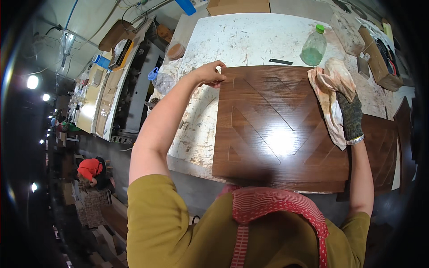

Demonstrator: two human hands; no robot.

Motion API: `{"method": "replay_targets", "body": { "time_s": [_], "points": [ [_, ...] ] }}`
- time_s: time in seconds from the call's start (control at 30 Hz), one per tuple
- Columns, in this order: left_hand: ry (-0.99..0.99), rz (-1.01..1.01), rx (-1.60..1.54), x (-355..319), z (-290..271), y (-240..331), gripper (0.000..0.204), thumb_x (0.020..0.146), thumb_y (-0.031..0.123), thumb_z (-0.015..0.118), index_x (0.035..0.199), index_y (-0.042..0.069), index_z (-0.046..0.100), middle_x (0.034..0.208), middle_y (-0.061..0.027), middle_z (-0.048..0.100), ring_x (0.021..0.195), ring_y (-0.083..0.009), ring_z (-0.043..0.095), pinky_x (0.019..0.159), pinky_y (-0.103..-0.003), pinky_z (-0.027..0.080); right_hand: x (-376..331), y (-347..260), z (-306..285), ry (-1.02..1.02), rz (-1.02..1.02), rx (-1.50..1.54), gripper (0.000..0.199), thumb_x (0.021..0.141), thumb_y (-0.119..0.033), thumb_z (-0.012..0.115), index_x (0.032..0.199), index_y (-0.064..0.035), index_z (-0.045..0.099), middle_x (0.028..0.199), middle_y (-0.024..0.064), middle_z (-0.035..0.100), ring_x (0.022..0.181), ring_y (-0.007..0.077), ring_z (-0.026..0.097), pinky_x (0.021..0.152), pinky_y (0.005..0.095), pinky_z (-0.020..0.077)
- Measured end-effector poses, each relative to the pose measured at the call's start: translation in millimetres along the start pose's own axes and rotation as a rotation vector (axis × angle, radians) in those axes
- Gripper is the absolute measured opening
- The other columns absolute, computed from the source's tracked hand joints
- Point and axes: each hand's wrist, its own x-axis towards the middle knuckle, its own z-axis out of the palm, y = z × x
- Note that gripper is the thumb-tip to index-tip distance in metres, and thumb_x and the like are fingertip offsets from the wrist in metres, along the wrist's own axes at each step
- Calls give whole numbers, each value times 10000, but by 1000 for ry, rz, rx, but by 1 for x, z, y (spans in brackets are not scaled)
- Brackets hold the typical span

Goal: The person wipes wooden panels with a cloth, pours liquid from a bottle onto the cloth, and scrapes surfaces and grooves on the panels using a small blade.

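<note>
a dark brown wood-grain panel is lying flat on the near part of a white worktable, whose top is showing brown smears and flecks. the panel's face is gleaming under a bright reflection, and thin straight grooves are crossing its fine grain on the slant, forming nested v shapes. at the panel's ten o'clock corner, the bare left hand is curling its thumb and fingers with only a narrow gap between them; the fingertips are meeting the corner, though i cannot tell whether they are gripping it. toward two to three o'clock, the right hand, wearing a dark knitted glove, is holding a crumpled, pale cloth with orange-brown stains, which is draping over the panel's right edge and hiding the fingers. the v's are pointing toward six o'clock and opening toward twelve; the panel is looking slightly longer from nine to three, but the lens bend is leaving its long axis uncertain. past its far edge, a flat black strip is lying at twelve o'clock, and a clear greenish bottle with a green cap is standing at one. another grooved brown panel is lying beside it, between three and four o'clock.
</note>
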Motion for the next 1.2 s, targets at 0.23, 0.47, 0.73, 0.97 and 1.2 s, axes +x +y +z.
{"method": "replay_targets", "body": {
  "time_s": [0.23,0.47,0.73,0.97,1.2],
  "points": [
    [9,-47,214,-13,13,24,430,838,149,660,1178,76,408,828,-91,583,673,-136,592,569,-257,512,1,15,2,4,-105,33,423,827,-197,667,1162,20,526,1039,176,633,951,270,610,827,325,470],
    [-121,-7,115,1,-5,9,532,800,233,715,1185,60,391,842,-104,583,689,-147,596,603,-290,534,1,9,3,-17,-16,44,418,831,-192,668,1167,15,527,1042,160,633,950,242,610,828,310,469],
    [-81,-100,294,-2,6,30,572,784,274,732,1174,55,375,858,-131,595,735,-182,625,586,-294,534,-1,11,6,76,-171,-122,389,827,-226,663,1111,16,552,963,195,640,904,332,611,774,362,488],
    [131,162,1147,25,0,54,328,682,322,742,899,80,694,923,-130,674,924,-278,623,771,-393,488,-3,0,1,25,-77,-30,397,827,-246,662,1113,9,558,996,192,641,921,306,618,783,347,484],
    [-89,157,652,57,22,57,346,753,390,732,889,85,642,756,-36,597,690,-163,544,641,-289,439,-3,8,3,12,-21,-66,455,823,-254,677,1171,-1,529,1031,177,637,949,275,620,804,335,480]
  ]
}}
